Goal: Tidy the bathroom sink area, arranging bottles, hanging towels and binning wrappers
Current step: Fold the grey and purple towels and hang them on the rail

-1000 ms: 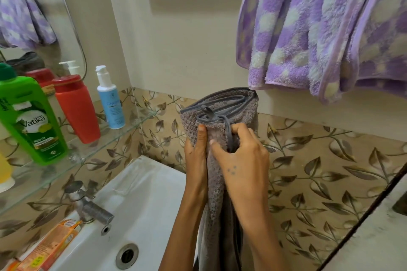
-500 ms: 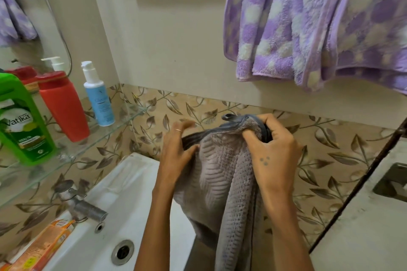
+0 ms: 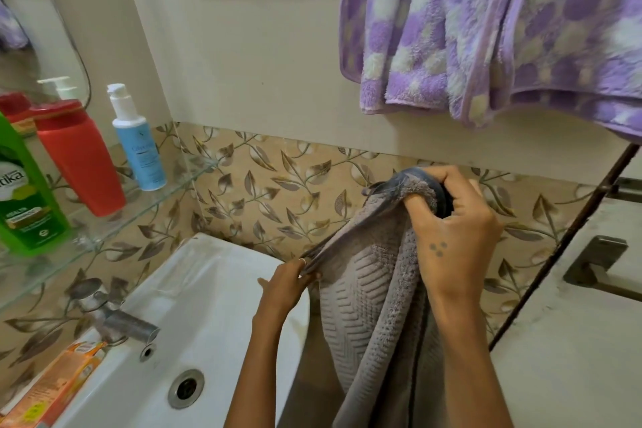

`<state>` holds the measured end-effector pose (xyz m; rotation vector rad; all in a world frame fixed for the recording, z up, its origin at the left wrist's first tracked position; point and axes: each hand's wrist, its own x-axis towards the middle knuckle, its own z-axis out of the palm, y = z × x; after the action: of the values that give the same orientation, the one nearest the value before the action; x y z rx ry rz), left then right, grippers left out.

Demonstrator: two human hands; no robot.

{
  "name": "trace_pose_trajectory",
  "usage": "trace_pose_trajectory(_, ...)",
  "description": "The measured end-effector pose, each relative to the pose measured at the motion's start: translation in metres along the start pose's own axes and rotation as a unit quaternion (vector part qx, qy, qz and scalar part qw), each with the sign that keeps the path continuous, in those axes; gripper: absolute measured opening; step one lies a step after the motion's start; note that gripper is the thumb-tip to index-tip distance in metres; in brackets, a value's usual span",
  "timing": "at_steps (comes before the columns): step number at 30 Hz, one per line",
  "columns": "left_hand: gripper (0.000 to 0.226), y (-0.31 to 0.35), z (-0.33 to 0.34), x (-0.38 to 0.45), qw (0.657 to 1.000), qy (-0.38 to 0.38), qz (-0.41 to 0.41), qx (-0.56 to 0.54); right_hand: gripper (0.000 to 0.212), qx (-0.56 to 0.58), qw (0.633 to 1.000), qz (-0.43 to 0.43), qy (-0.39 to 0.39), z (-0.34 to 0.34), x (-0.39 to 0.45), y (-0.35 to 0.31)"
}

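A grey textured towel (image 3: 368, 295) hangs between both hands in front of the leaf-patterned tiles. My right hand (image 3: 455, 229) grips its bunched top corner, held high. My left hand (image 3: 288, 285) pinches the towel's edge lower down, over the white sink (image 3: 194, 288), and the edge runs taut between the two hands. A purple and white patterned towel (image 3: 486, 28) hangs on the wall above right. On the glass shelf (image 3: 146, 208) stand a green bottle (image 3: 24, 195), a red bottle (image 3: 80, 156) and a blue pump bottle (image 3: 139, 146).
A metal tap (image 3: 118, 316) sits at the sink's left side with an orange box (image 3: 52, 386) beside it. A mirror (image 3: 38, 21) hangs above the shelf. At right a door edge with a metal handle (image 3: 597, 267) stands close.
My left hand has slid down and left along the towel's edge, spreading it out. My right hand stays gripping the top corner, and the view has shifted a little left.
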<state>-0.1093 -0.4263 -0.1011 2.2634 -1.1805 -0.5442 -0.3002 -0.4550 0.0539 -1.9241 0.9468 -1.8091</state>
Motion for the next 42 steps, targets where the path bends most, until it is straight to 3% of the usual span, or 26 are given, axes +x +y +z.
trace_pose_trajectory(3,0.03,0.013,0.008,-0.001,0.998,0.039,0.024,-0.038,0.012,-0.022,0.999,-0.02,0.018,-0.004,-0.003,-0.001)
trace_pose_trajectory(6,0.035,0.022,0.007,-0.003,0.985,0.047,0.057,-0.156,0.012,-0.022,0.999,-0.031,0.025,-0.007,-0.004,-0.001)
trace_pose_trajectory(9,0.049,0.023,0.004,-0.005,0.975,0.063,0.091,-0.191,0.009,-0.009,0.999,-0.04,0.03,-0.009,-0.004,-0.001)
trace_pose_trajectory(20,0.036,0.019,0.018,-0.002,0.996,0.065,-0.018,-0.054,0.012,-0.021,1.0,-0.02,0.003,-0.003,-0.011,0.001)
trace_pose_trajectory(23,0.022,0.016,0.016,-0.002,0.998,0.056,-0.01,0.013,0.012,-0.026,0.999,-0.024,-0.007,0.001,-0.012,-0.002)
trace_pose_trajectory(26,0.019,0.009,0.015,-0.001,0.991,0.097,0.003,0.09,0.012,-0.04,0.999,-0.014,0.0,0.003,-0.01,-0.004)
trace_pose_trajectory(28,0.014,0.006,0.009,0.002,0.987,0.132,-0.016,0.085,0.015,-0.047,0.999,0.016,0.008,0.001,-0.007,-0.003)
trace_pose_trajectory(33,0.019,0.01,-0.023,0.005,0.969,0.236,-0.066,-0.019,0.016,-0.078,0.996,0.026,0.038,-0.012,0.008,-0.002)
trace_pose_trajectory(35,0.021,0.017,-0.039,0.006,0.954,0.267,-0.053,-0.129,0.026,-0.067,0.995,0.052,0.059,-0.014,0.015,-0.001)
trace_pose_trajectory(37,0.026,0.034,-0.058,0.008,0.911,0.241,-0.013,-0.335,0.041,-0.018,0.993,0.087,0.079,-0.014,0.021,-0.002)
trace_pose_trajectory(39,0.029,0.054,-0.077,0.009,0.85,0.203,0.022,-0.487,0.043,0.005,0.992,0.072,0.108,-0.015,0.027,-0.007)
trace_pose_trajectory(40,0.024,0.062,-0.087,0.01,0.83,0.196,0.047,-0.521,0.039,-0.011,0.991,0.04,0.127,-0.015,0.03,-0.01)
trace_pose_trajectory(42,0.051,0.077,-0.108,0.011,0.842,0.198,0.121,-0.487,0.035,-0.046,0.983,-0.032,0.172,-0.015,0.039,-0.018)
